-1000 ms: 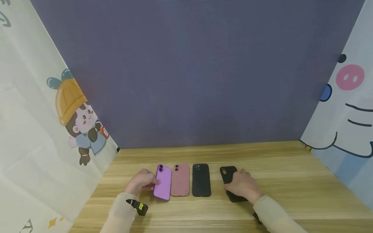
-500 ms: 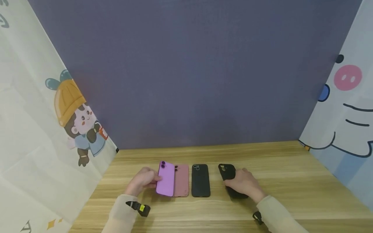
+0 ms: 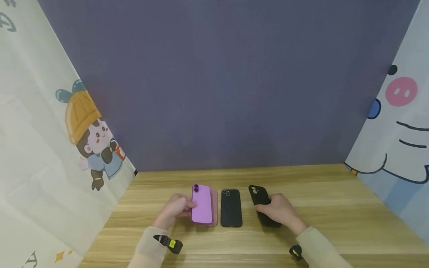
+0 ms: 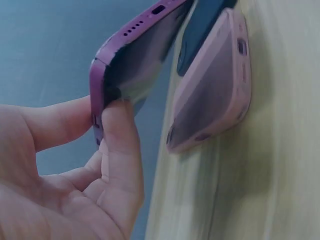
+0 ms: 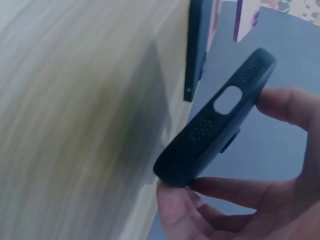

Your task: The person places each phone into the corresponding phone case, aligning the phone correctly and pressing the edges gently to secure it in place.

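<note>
In the head view my left hand (image 3: 177,206) pinches a purple phone (image 3: 202,204) by its left edge, camera side up. The left wrist view shows this phone raised off the table, thumb on one face and fingers on the other. Beneath it, partly covered, lies a pink phone (image 3: 214,214) in a pink case. My right hand (image 3: 279,210) grips a black phone case (image 3: 259,194) across its width, tilted above the table. Wood shows through its camera cutout; its port opening (image 5: 228,100) faces the right wrist camera. Between the hands lies a dark phone (image 3: 231,210), back up.
The wood-grain table (image 3: 234,249) ends at a dark grey-blue panel (image 3: 221,93) behind. Printed cloths stand at the left (image 3: 33,130) and right (image 3: 402,141). Each wrist wears a small black device, one of them a strapped camera (image 3: 172,243).
My left hand has lifted the purple phone and carried it right, over the pink phone. My right hand has raised the black phone case slightly and shifted it a little left.
</note>
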